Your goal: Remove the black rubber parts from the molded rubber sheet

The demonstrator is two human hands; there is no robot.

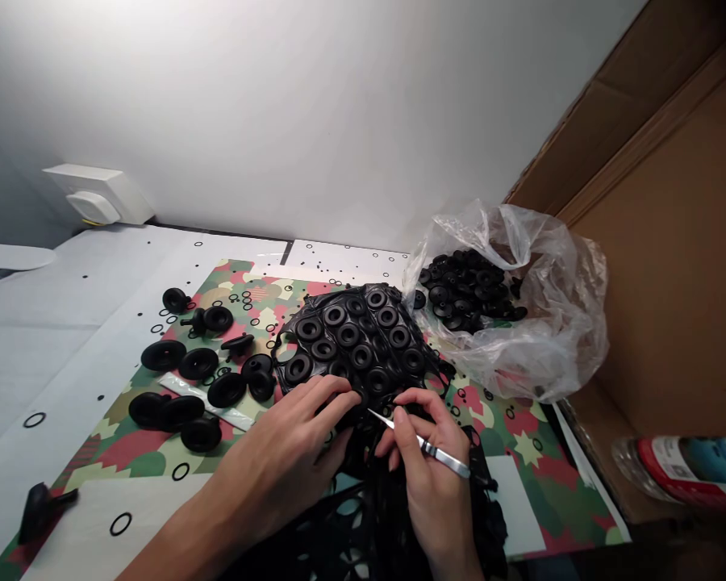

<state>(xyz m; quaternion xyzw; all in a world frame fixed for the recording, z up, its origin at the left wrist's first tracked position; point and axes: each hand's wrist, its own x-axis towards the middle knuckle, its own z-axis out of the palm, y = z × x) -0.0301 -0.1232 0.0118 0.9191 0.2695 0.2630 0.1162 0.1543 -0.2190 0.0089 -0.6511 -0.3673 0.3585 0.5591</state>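
Note:
A black rubber sheet of moulded round parts [348,335] lies across the mat, with raised rings and cut-out holes. My left hand [296,440] is closed on its near edge, fingers on top and thumb lower down. My right hand [427,456] grips silver tweezers [439,458], their tip pointing left at the sheet close to my left fingertips. Just what the tip touches is too small to tell. Loose black rubber discs with stems [198,363] lie left of the sheet. Under my wrists is more black rubber sheet with holes [320,537], partly hidden by my hands.
A clear plastic bag [557,347] holding many black rubber parts [469,286] stands at the back right, beside a cardboard box [665,210]. Thin black rings [121,524] are scattered over the patterned mat [139,464] and white paper. A red-labelled bottle [671,468] lies at the right.

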